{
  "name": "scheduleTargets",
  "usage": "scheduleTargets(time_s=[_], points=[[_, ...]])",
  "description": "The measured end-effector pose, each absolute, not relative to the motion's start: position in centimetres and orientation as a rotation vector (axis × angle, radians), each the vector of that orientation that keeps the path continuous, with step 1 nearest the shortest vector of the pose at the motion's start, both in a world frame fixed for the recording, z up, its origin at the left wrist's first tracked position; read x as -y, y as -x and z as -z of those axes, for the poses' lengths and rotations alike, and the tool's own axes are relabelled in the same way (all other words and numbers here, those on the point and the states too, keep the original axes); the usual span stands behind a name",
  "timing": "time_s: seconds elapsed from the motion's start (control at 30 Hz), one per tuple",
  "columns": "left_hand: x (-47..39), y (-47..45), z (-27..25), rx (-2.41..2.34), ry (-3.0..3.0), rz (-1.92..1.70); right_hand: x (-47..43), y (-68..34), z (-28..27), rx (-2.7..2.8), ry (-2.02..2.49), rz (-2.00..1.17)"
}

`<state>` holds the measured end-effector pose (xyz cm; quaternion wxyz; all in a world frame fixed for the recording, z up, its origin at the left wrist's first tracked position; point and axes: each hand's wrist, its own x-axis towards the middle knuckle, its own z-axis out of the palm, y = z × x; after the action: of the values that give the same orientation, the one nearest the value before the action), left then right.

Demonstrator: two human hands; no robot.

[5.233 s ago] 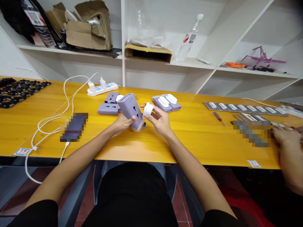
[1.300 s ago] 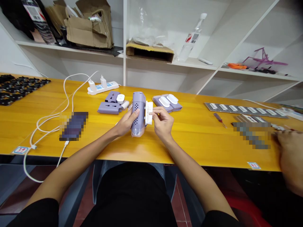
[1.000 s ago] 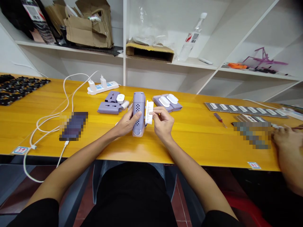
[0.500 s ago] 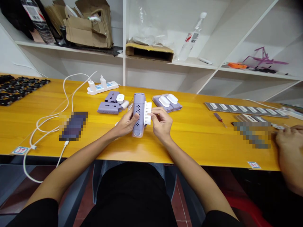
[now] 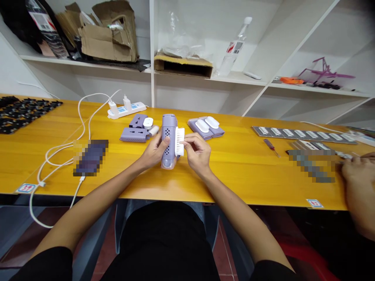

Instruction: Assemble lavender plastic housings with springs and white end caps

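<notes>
Upright above the table, a purple case (image 5: 168, 134) with a punched-hole side and a clear lower end is gripped by my left hand (image 5: 154, 150), its thumb across the holes. A white brush (image 5: 179, 141) sits against the case's right side, bristles facing right. My right hand (image 5: 199, 152) is closed in a pinch at the bristles, fingers curled; whether anything small is between the fingertips is hidden. Behind, to the left, lie purple parts (image 5: 133, 134) with slots and a white round brush (image 5: 148, 123). To the right rest purple cases (image 5: 215, 133) topped with white oval pieces (image 5: 202, 125).
A phone (image 5: 91, 158) on a white cable and a power strip (image 5: 127, 110) are at left. Black parts (image 5: 26, 111) cover the far left. A screwdriver (image 5: 272, 148) and a strip of white pieces (image 5: 300, 135) lie right, near another person's hand (image 5: 359, 171).
The purple case and brush have shifted slightly left along with both my hands. My right hand keeps its pinch at the bristles.
</notes>
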<state>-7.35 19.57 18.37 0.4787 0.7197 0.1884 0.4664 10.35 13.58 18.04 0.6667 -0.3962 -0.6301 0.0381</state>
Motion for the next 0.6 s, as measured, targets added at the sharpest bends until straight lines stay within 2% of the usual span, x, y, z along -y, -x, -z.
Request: scheduleTargets(time_s=[0.37, 0.6], points=[[-20.4, 7.1, -17.5, -0.485, -1.553, -1.194, -13.8, -10.8, -17.8, 1.448, 0.941, -0.167], [-20.4, 6.9, -17.7, -0.472, -1.368, -1.214, -13.2, -10.4, -17.0, 1.638, 0.881, 0.041]])
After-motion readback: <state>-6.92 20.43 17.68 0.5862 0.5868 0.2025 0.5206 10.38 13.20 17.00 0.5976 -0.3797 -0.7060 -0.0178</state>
